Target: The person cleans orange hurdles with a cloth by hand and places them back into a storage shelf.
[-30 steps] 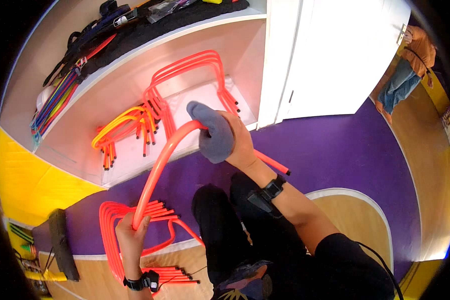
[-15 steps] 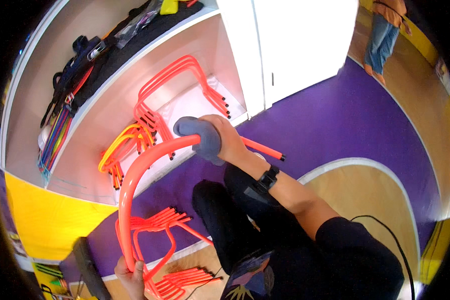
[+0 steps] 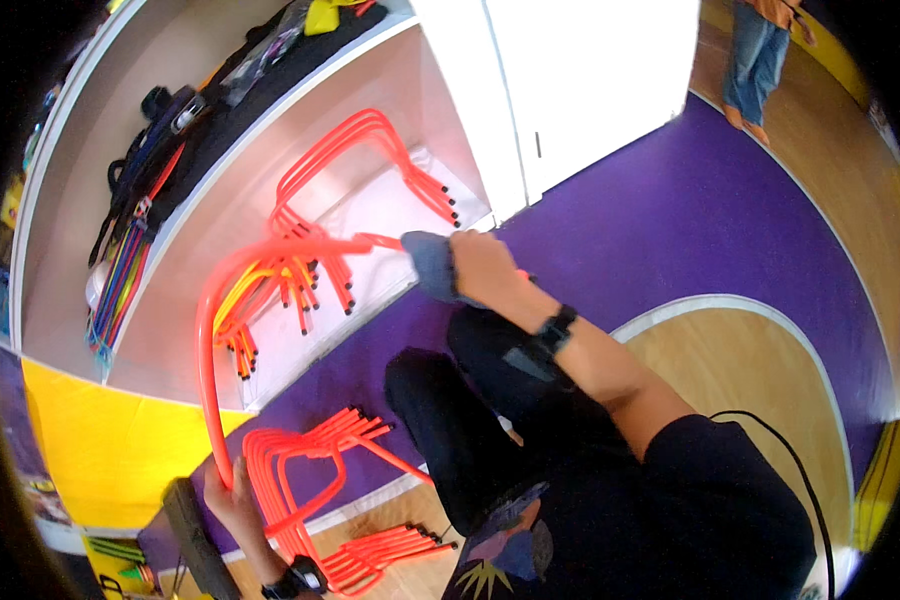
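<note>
The bent tube frame (image 3: 205,350) is bright orange-red and is held raised, its rounded corner toward the upper left, its upper part blurred. The grey-blue cloth (image 3: 431,266) is soft, bunched, and touches the tube at its right part.

The white door (image 3: 600,90) is washed out by glare — most surface detail is lost. Below and left of it, the orange tube (image 3: 208,325) is smeared by motion blur; directly left, the shelf (image 3: 240,150) is bowed by lens distortion.
</note>
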A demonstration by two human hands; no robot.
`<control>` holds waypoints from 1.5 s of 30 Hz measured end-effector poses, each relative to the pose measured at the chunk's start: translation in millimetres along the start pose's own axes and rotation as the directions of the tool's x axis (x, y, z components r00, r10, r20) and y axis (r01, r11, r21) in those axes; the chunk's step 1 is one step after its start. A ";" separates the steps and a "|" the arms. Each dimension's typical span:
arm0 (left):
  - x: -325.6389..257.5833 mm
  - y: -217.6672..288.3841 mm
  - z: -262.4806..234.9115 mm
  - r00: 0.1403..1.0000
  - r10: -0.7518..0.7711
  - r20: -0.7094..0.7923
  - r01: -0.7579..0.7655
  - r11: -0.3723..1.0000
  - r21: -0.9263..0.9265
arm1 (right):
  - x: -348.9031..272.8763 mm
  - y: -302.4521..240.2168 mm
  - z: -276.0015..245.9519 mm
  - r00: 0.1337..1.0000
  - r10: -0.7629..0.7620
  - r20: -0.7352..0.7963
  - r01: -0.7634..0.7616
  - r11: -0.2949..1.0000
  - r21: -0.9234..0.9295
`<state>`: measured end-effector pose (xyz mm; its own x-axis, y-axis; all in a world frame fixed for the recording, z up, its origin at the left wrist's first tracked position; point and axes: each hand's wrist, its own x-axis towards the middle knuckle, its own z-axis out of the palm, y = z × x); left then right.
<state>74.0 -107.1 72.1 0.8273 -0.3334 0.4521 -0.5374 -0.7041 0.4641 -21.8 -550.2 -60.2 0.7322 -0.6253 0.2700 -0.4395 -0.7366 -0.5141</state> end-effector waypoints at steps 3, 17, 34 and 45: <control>17.1 1.8 4.6 1.000 0.018 -0.001 -0.018 0.996 0.087 | -21.4 26.2 -13.9 0.998 -0.049 0.038 0.051 0.998 -0.044; 95.5 91.4 32.5 0.921 0.386 0.042 -0.376 0.913 -0.157 | -109.0 -256.7 24.0 0.810 -0.580 -0.092 0.129 0.023 0.991; 45.7 60.5 -73.5 0.998 -0.039 0.058 0.064 0.844 -0.533 | -113.3 -246.4 177.4 0.791 -0.605 -0.091 0.518 0.582 0.626; 6.5 2.5 -95.4 0.978 -0.132 -0.159 0.095 0.970 -0.224 | -151.8 -170.6 135.2 0.284 -0.827 0.486 0.512 0.559 0.652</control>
<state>62.5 -51.2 148.9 0.8544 -0.1331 0.5023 -0.4796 -0.5741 0.6636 12.3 -294.8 -123.6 0.8242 0.5562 0.1064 0.4683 -0.5639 -0.6803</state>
